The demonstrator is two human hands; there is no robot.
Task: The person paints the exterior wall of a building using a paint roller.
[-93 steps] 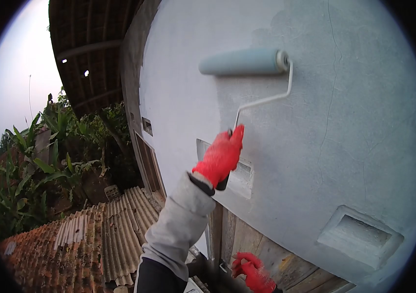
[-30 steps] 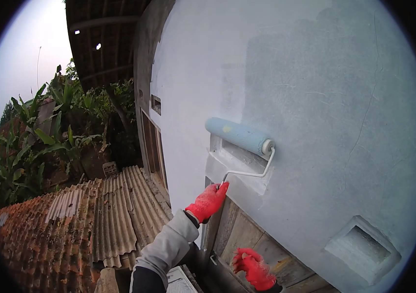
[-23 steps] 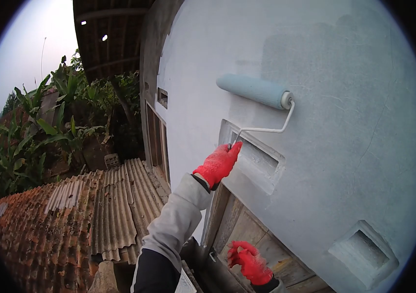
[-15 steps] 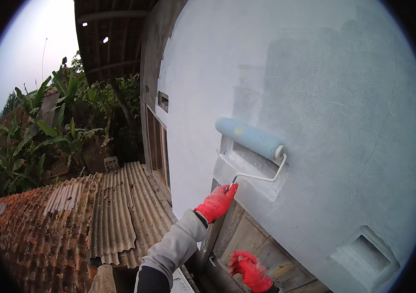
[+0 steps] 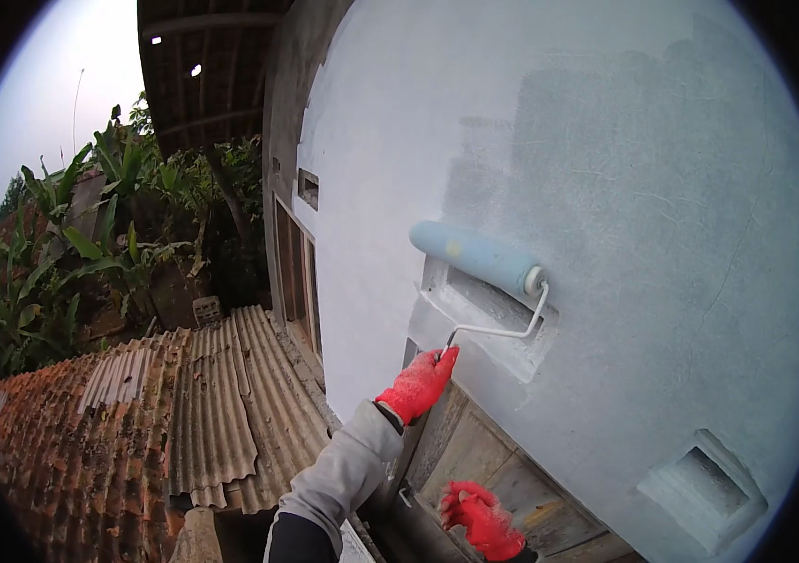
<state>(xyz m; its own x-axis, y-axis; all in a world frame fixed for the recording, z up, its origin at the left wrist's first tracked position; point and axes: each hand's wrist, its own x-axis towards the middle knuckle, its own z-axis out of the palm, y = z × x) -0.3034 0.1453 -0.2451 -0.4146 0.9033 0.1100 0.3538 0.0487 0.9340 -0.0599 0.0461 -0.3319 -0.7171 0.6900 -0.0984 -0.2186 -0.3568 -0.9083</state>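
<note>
Your left grip (image 5: 418, 387) holds the roller (image 5: 476, 255) over the wall recess (image 5: 484, 328); your right grip (image 5: 482, 522) is half-curled, seemingly empty; you're likely mid-stroke; the next move wants even pressure.

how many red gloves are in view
2: one on the left hand, gripping the roller; the other on the right hand, lower down, in front of wooden boards. No others show.
</note>
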